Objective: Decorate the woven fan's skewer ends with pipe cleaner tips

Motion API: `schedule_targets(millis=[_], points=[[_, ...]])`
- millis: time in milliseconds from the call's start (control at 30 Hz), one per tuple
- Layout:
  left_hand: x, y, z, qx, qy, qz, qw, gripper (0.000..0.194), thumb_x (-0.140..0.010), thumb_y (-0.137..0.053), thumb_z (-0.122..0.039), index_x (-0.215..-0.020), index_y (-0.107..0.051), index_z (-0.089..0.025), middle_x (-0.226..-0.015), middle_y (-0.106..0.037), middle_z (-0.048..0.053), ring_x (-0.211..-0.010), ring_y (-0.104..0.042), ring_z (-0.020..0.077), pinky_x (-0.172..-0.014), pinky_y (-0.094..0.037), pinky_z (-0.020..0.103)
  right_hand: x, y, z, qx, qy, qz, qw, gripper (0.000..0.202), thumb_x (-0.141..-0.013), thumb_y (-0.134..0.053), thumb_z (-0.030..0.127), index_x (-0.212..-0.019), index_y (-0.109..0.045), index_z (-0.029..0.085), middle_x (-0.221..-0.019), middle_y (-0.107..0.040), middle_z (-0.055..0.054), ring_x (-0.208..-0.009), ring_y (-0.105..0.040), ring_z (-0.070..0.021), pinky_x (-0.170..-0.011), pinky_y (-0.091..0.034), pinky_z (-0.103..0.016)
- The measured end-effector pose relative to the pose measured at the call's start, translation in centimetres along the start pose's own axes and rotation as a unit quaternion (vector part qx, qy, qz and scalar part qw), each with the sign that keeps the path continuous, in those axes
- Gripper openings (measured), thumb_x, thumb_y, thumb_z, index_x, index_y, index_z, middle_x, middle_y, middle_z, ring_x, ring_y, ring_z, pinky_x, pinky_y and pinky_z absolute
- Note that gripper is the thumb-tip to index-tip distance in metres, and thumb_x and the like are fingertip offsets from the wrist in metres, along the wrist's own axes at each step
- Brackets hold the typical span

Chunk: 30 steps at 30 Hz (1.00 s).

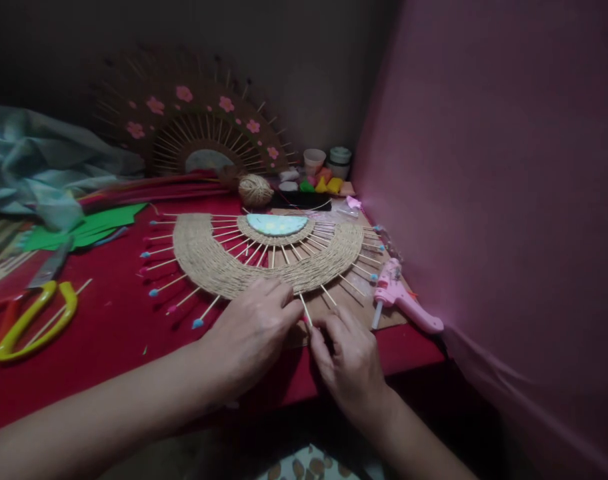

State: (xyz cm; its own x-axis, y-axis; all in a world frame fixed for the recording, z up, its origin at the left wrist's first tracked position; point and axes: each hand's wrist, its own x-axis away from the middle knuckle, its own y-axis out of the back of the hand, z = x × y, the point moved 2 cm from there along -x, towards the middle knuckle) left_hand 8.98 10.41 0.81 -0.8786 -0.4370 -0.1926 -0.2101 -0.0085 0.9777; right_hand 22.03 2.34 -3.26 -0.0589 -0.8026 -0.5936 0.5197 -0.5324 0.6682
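A woven half-circle fan of twine and thin sticks lies on the red cloth, partly over brown cardboard. Blue and pink tips cap many of its sticks. A light blue half-disc sits at its centre. My left hand rests with curled fingers at the fan's lower edge; what its fingertips hold is hidden. The fingers of my right hand pinch the end of a fan stick just right of my left hand.
Yellow-handled scissors and green sheets lie left. A pink glue gun is at the right edge. Behind are a twine ball, cups, coloured clay and a larger flowered fan. Pink cloth hangs right.
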Motion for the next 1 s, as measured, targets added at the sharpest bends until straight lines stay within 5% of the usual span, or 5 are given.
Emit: schedule_targets(millis=[300, 733, 1000], points=[[0.3, 0.1, -0.5, -0.055, -0.016, -0.046, 0.997, 0.016, -0.086, -0.048, -0.013, -0.075, -0.06, -0.014, -0.072, -0.057, 0.006, -0.064, -0.047, 0.0188, -0.067, -0.034, 0.036, -0.3, -0.1, 0.4, -0.061, -0.026, -0.019, 0.998, 0.015, -0.088, -0.047, 0.012, -0.082, -0.061, 0.015, -0.067, -0.061, -0.004, -0.062, -0.058, -0.0134, -0.059, -0.047, -0.024], [0.4, -0.6, -1.0, 0.013, -0.006, -0.08, 0.997, 0.025, -0.093, -0.037, -0.018, -0.081, -0.058, -0.014, -0.076, -0.057, 0.006, -0.069, -0.046, 0.0182, -0.071, -0.033, 0.036, -0.3, 0.0, 0.3, -0.111, -0.049, -0.023, 0.992, 0.015, -0.086, -0.047, 0.012, -0.084, -0.061, 0.016, -0.072, -0.064, -0.005, -0.067, -0.062, -0.0143, -0.062, -0.05, -0.025], [0.5, -1.4, -0.8, 0.062, -0.006, -0.083, 0.995, 0.024, -0.095, -0.036, -0.019, -0.09, -0.059, -0.014, -0.08, -0.057, 0.006, -0.074, -0.048, 0.0187, -0.074, -0.031, 0.037, -0.1, -0.3, -0.2, -0.255, -0.182, 0.004, 0.95, 0.006, -0.083, -0.055, 0.017, -0.082, -0.06, 0.019, -0.075, -0.065, -0.002, -0.069, -0.062, -0.0131, -0.065, -0.052, -0.025]])
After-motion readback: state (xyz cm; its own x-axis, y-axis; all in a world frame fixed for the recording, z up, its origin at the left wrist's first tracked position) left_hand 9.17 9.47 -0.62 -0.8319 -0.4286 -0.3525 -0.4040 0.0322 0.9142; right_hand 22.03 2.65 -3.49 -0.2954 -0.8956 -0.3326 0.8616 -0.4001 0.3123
